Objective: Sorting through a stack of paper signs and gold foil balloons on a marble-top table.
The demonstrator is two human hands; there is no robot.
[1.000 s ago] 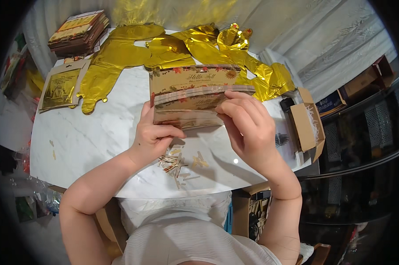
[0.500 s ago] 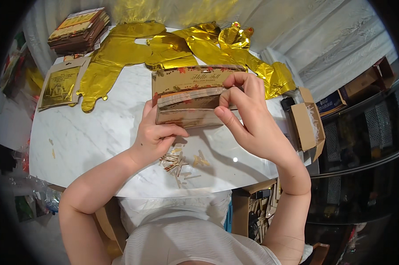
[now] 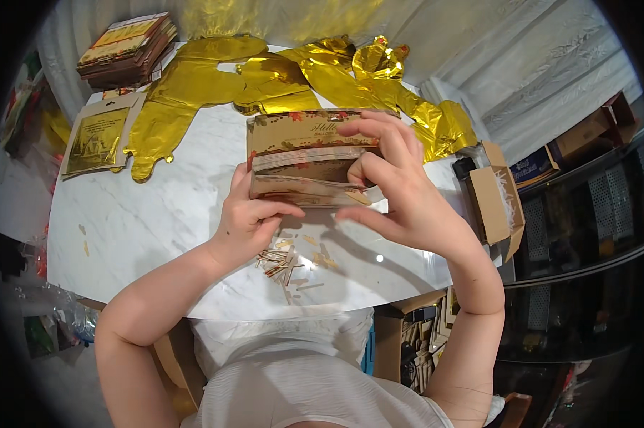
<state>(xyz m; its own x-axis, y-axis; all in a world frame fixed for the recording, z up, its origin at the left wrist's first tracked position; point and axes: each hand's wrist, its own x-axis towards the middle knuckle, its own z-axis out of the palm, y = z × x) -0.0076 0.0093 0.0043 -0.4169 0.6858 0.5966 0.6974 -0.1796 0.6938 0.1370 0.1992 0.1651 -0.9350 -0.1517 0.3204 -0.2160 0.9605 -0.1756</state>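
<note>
Over the marble-patterned table [image 3: 158, 235], my left hand [image 3: 247, 217] grips a stack of brown printed cardboard cards [image 3: 282, 135] with red leaf patterns by its left end. Several cards are layered, their edges turned toward me. My right hand [image 3: 400, 171] is at the stack's right end, index finger bent against it and thumb spread well away below. Just under that finger, a small tan cardboard scrap [image 3: 359, 197] shows, apart from the thumb. Beneath the stack lies a loose pile of similar thin scraps [image 3: 282, 264].
Gold foil balloons [image 3: 193, 85] spread across the table's far side. A pile of printed cards [image 3: 125, 50] stands at the back left, near a clear-windowed pack [image 3: 100, 139]. An opened cardboard box [image 3: 497, 203] sits at the right edge. Another box [image 3: 389, 335] is below the front edge.
My right thumb has moved down and away from the index finger. A tan scrap now shows below that finger, and another lies above the pile. The stack has barely shifted.
</note>
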